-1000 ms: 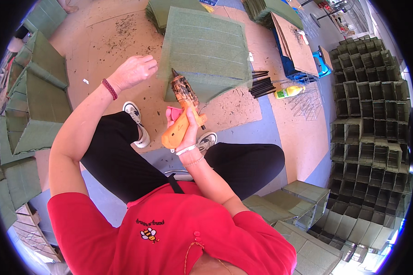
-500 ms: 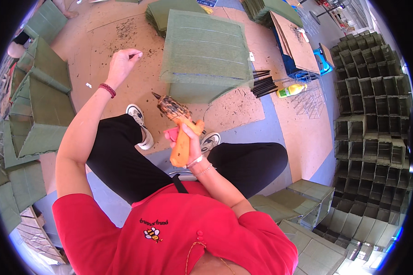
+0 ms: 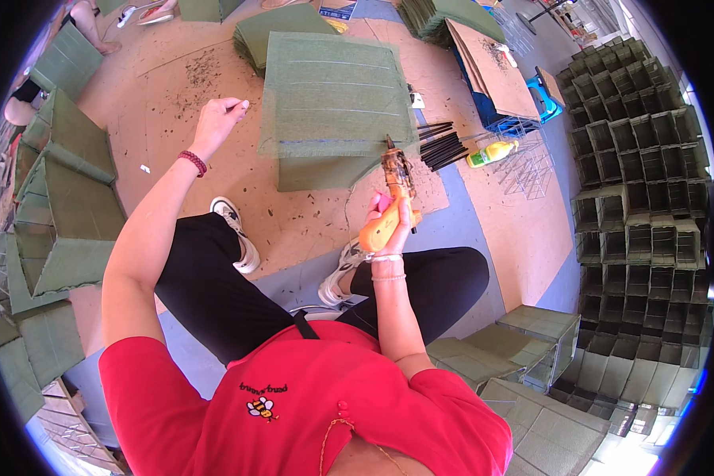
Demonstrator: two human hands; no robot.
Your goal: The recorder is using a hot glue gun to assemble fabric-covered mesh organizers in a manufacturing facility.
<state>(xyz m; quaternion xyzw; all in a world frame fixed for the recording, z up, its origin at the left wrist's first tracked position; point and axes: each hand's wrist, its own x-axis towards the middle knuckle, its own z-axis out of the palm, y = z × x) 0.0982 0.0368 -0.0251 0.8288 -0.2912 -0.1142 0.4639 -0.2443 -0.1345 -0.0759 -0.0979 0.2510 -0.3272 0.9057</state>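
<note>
brown sheets partly cover the brightly lit blue-grey floor.

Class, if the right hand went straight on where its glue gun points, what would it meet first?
The right hand and glue gun would probably meet the green sheet first, near its right edge; depth is unclear.

At the right of the frame rises a wall of stacked green boxes. Toward the upper right, brown cardboard sheets lie beside a blue stool; below them, a yellow bottle lies near wire frames. Dark scraps litter the floor, upper left.
</note>
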